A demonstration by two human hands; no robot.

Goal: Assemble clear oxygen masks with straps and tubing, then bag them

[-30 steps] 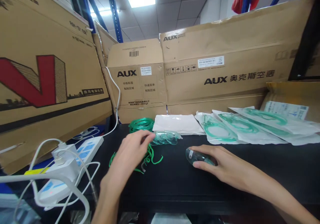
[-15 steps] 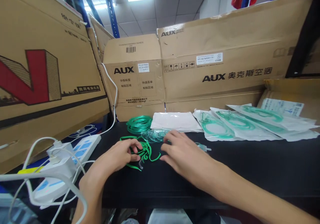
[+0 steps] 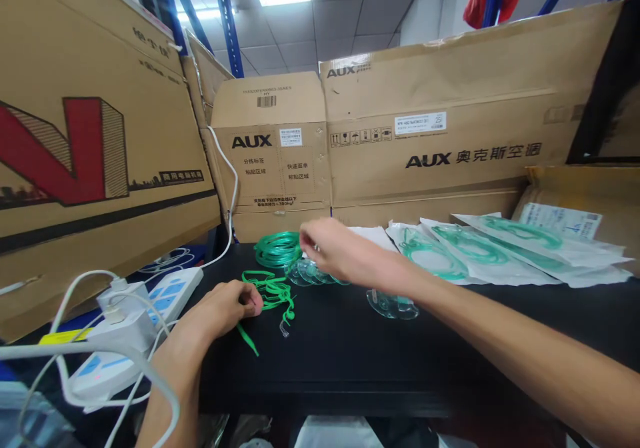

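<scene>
Seems to be sorting green straps (image 3: 273, 295), at left on the table (image 3: 340, 358), with left hand (image 3: 227, 309) pinched closed on them. With right hand (image 3: 333, 243) curled by the far coil (image 3: 276, 251), cannot tell whether around anything. Calls next for easing one strap loose.

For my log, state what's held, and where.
Left hand: seemingly the straps, pinched at their left edge. Right hand: by the tubing; hold cannot be told.
</scene>
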